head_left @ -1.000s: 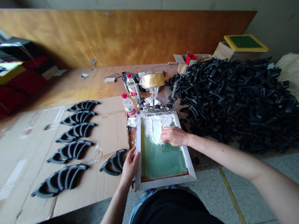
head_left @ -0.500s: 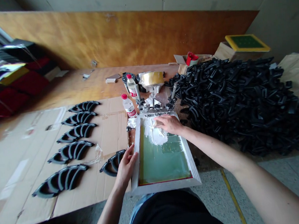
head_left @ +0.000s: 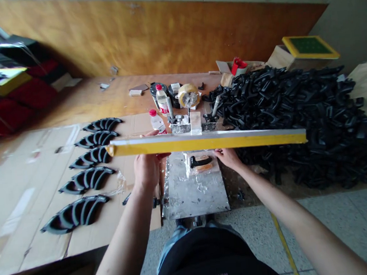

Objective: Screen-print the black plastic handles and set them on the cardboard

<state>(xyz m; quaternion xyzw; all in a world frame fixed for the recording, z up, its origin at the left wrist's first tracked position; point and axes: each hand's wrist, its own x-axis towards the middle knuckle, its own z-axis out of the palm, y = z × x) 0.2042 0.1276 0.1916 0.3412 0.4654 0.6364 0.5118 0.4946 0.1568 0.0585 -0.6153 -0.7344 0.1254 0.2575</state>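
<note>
A screen-printing frame [head_left: 209,143] is tilted up and seen edge-on, its near edge yellow. My left hand [head_left: 147,168] grips its left part, fingers showing above and below the edge. Under the frame, a curved black plastic piece [head_left: 201,160] rests on a small tan holder [head_left: 203,168] on the grey metal base plate [head_left: 195,196]. My right hand [head_left: 230,158] is just right of that piece, below the frame; its fingertips are partly hidden by the edge. A pale flat block [head_left: 196,122] sticks up behind the frame.
A large heap of black plastic pieces [head_left: 305,131] covers the right side. Fanned rows of curved black pieces [head_left: 76,213] lie on cardboard [head_left: 26,211] at left. Two red-capped bottles [head_left: 158,121] and a tape roll [head_left: 188,95] stand behind the press.
The screen frame has swung up from flat, uncovering the base plate and black piece. My right hand has left the white paste on the screen and moved beneath the frame.
</note>
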